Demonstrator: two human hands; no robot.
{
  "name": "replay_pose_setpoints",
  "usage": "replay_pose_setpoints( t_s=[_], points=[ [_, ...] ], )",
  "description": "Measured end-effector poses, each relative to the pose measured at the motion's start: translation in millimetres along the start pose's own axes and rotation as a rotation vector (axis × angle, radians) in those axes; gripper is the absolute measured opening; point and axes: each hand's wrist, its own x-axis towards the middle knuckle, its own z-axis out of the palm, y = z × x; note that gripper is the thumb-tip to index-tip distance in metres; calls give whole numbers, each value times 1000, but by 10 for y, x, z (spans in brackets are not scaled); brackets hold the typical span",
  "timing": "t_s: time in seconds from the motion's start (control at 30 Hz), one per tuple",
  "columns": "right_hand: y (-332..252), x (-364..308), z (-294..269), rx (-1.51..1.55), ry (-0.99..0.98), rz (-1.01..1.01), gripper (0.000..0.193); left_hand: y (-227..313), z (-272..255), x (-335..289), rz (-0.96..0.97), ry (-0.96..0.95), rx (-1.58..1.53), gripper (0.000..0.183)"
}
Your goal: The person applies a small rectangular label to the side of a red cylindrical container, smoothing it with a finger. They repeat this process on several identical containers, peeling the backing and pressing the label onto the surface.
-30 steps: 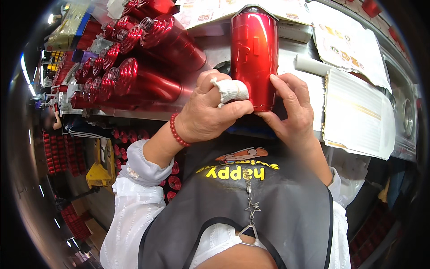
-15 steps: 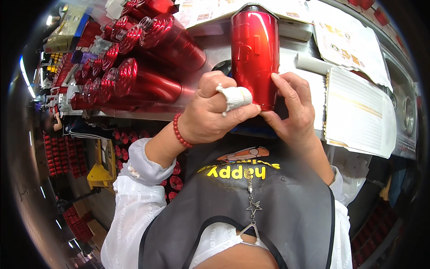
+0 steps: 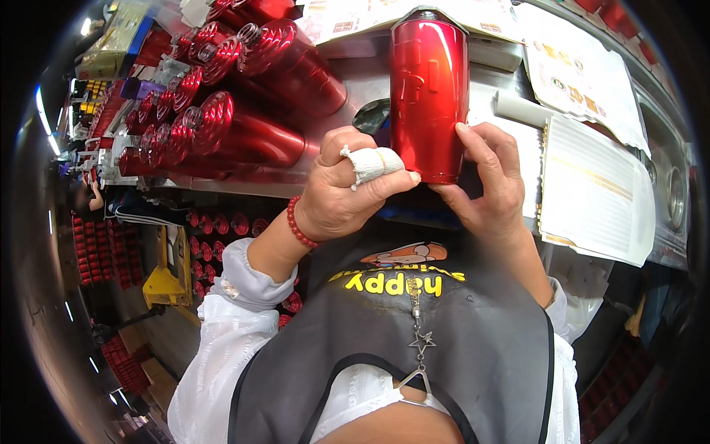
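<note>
A shiny red tumbler (image 3: 429, 96) with raised marks and a dark top stands in front of me, its narrower end towards me. My right hand (image 3: 492, 181) pinches its lower right side, index fingertip on the wall and thumb at the bottom rim. On the other side is my left hand (image 3: 344, 177), its fingers curled. Its thumb tip lies against the tumbler's lower left rim. White cloth (image 3: 377, 165) is wrapped round the left index finger, whose tip is beside the wall. The inside of that palm is hidden.
More red tumblers (image 3: 251, 133) with ringed tops crowd the metal table (image 3: 351, 74) at left. A dark rounded thing (image 3: 372, 115) lies behind my left hand. Printed sheets (image 3: 584, 81) and a stack of white sheets (image 3: 595, 192) lie at right. A yellow pallet jack (image 3: 168, 277) stands on the floor.
My left hand has drawn back slightly to the left, and its wrapped finger covers less of the tumbler's lower edge. My right hand keeps its grip. The whole view has shifted a little.
</note>
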Motion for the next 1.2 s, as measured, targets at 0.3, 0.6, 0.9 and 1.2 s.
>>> replay_pose_setpoints(
  t_s=[0.3, 0.6, 0.9, 1.2],
  points=[
    [-14, -10, 19, -15, 4, 35, 74, 27, 2, -37, -43, 3, -6, 43],
    [-14, -18, 29, -33, 4, 16, 75, -10, 48, -244, -131, 67, -43, 43],
    [-39, -22, 30, -61, 5, 18, 73, 47, 126, -229, -133, 111, -62, 45],
    [-36, -21, 28, -78, 4, -2, 73, 39, 191, -374, -231, 135, -132, 48]
  ],
)
